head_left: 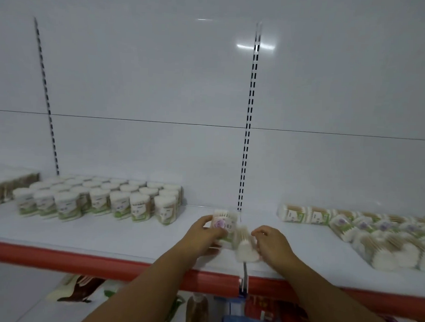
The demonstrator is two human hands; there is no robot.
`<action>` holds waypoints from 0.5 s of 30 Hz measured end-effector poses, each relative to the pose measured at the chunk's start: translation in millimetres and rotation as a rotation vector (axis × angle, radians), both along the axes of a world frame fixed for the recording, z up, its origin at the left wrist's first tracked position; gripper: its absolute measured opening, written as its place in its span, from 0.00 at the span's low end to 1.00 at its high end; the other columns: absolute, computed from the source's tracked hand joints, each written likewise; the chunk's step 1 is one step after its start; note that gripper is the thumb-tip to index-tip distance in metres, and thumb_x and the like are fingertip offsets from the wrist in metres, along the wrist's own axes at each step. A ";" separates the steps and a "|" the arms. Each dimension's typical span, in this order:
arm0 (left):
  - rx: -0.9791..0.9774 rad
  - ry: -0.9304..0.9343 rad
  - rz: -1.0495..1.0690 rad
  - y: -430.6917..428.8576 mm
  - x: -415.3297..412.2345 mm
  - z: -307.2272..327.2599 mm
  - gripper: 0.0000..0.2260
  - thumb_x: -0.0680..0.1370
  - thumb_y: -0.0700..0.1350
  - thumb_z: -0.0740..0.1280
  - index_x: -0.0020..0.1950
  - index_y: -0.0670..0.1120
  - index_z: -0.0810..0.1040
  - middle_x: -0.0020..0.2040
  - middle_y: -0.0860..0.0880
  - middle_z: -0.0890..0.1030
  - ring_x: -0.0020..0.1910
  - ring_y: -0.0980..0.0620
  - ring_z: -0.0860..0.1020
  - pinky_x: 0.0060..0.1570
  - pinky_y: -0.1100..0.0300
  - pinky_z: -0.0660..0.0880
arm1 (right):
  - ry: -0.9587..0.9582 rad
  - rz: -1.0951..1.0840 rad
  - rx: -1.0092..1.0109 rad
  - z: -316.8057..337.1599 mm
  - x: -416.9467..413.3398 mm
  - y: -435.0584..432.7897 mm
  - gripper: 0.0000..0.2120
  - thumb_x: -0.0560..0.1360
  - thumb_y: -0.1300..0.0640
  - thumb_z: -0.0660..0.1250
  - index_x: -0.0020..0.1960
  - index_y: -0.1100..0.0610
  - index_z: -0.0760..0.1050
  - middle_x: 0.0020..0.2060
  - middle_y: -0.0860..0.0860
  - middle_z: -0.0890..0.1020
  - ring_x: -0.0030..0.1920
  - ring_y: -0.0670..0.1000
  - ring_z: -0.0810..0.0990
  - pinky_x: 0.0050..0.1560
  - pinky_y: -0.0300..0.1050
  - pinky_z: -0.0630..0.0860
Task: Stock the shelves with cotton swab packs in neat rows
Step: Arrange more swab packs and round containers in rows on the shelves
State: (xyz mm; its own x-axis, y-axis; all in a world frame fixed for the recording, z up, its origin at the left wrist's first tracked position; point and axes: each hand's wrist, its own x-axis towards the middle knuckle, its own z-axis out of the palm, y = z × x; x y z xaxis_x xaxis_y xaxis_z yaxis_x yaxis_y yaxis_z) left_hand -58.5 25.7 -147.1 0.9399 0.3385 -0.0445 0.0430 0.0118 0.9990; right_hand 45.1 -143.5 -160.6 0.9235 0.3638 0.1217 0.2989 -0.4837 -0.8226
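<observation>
Pack (246,252) in right hand (274,245) lies lengthwise, cotton-ends toward camera.

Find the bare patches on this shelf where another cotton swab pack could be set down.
Free: the shelf strip in front of the upright tubs; the back gap between tubs and lying packs; the patch right of the right hand. Crowded: the centre, where the left hand grips a flower-label pack and the right a heart-shaped pack.
</observation>
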 end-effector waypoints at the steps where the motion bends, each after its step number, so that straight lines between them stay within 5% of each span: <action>1: -0.017 -0.004 -0.004 9.7 -6.9 -0.7 0.18 0.74 0.40 0.71 0.62 0.49 0.73 0.53 0.41 0.82 0.49 0.42 0.83 0.43 0.56 0.81 | -0.072 -0.020 -0.070 -2.4 -5.6 6.8 0.11 0.78 0.56 0.58 0.43 0.55 0.78 0.39 0.49 0.80 0.39 0.49 0.78 0.42 0.44 0.74; 3: -0.045 -0.024 -0.015 24.0 -15.4 -0.3 0.16 0.75 0.40 0.71 0.61 0.46 0.74 0.52 0.41 0.83 0.50 0.41 0.82 0.44 0.55 0.81 | -0.171 -0.092 -0.214 -0.8 -12.9 14.3 0.17 0.78 0.45 0.55 0.41 0.54 0.74 0.37 0.48 0.78 0.38 0.47 0.76 0.43 0.46 0.74; 6: -0.067 -0.028 -0.038 41.2 -27.4 0.4 0.14 0.76 0.41 0.70 0.60 0.43 0.76 0.53 0.41 0.83 0.48 0.43 0.83 0.45 0.55 0.81 | -0.134 -0.146 -0.419 9.0 -21.4 28.5 0.31 0.72 0.28 0.52 0.53 0.54 0.72 0.47 0.47 0.79 0.42 0.47 0.76 0.39 0.45 0.69; 8: -0.062 -0.022 -0.037 51.3 -33.4 -0.2 0.14 0.75 0.41 0.71 0.60 0.43 0.76 0.53 0.41 0.83 0.48 0.44 0.83 0.43 0.57 0.80 | -0.039 -0.079 -0.459 14.4 -22.9 37.0 0.35 0.68 0.26 0.59 0.60 0.54 0.69 0.55 0.49 0.78 0.47 0.48 0.76 0.43 0.45 0.72; 10: -0.011 -0.027 -0.031 64.1 -40.9 0.4 0.15 0.74 0.43 0.72 0.60 0.46 0.75 0.53 0.44 0.83 0.47 0.50 0.84 0.41 0.61 0.79 | 0.003 -0.021 -0.424 18.2 -20.8 40.6 0.28 0.68 0.33 0.68 0.56 0.53 0.69 0.53 0.48 0.77 0.47 0.48 0.76 0.44 0.45 0.75; 12: 0.134 -0.040 0.013 81.8 -49.6 3.0 0.17 0.72 0.46 0.74 0.58 0.49 0.76 0.50 0.50 0.84 0.43 0.59 0.83 0.37 0.68 0.75 | 0.054 0.005 -0.208 23.6 -18.2 42.4 0.19 0.73 0.43 0.68 0.56 0.54 0.69 0.49 0.48 0.77 0.45 0.50 0.78 0.40 0.44 0.75; 15: 0.223 -0.049 0.090 115.2 -65.8 11.1 0.21 0.69 0.46 0.76 0.59 0.48 0.75 0.49 0.51 0.84 0.42 0.59 0.82 0.34 0.69 0.74 | 0.295 -0.021 0.404 42.2 -19.7 62.9 0.09 0.78 0.54 0.59 0.55 0.56 0.73 0.49 0.59 0.82 0.42 0.57 0.81 0.38 0.46 0.75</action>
